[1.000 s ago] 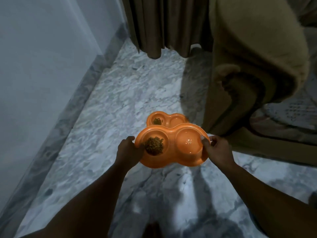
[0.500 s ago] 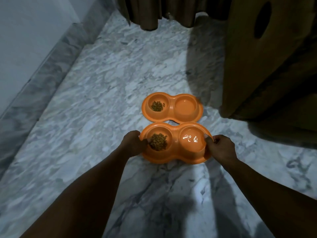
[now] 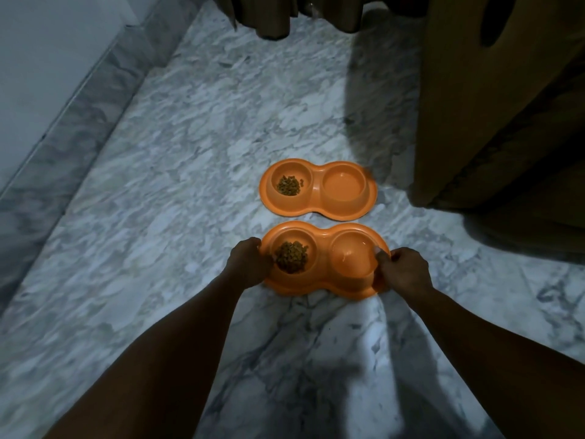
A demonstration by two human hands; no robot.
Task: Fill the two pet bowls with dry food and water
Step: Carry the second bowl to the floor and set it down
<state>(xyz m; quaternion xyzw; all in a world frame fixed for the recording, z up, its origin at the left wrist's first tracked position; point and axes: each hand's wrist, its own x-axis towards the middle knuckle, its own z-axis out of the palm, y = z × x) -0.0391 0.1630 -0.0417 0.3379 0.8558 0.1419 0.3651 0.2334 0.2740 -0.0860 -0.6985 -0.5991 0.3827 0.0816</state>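
Two orange double pet bowls lie on the marble floor, one behind the other. The near bowl [image 3: 323, 274] has brown dry food [image 3: 292, 256] in its left cup and water [image 3: 353, 256] in its right cup. My left hand [image 3: 250, 263] grips its left rim and my right hand [image 3: 403, 269] grips its right rim. It sits on or just above the floor; I cannot tell which. The far bowl [image 3: 316, 202] rests untouched, with a smaller heap of dry food [image 3: 288, 185] on the left and water in its right cup [image 3: 343, 185].
A brown sofa side [image 3: 493, 99] stands at the right, close to the far bowl. Brown curtains [image 3: 278, 14] hang at the back. A white wall with a marble skirting [image 3: 72, 122] runs along the left. Marble floor [image 3: 177, 172] stretches between.
The bowl in my hands has come down from mid-air to floor level just in front of the far bowl. My view has tilted further down. Both hands keep their grip.
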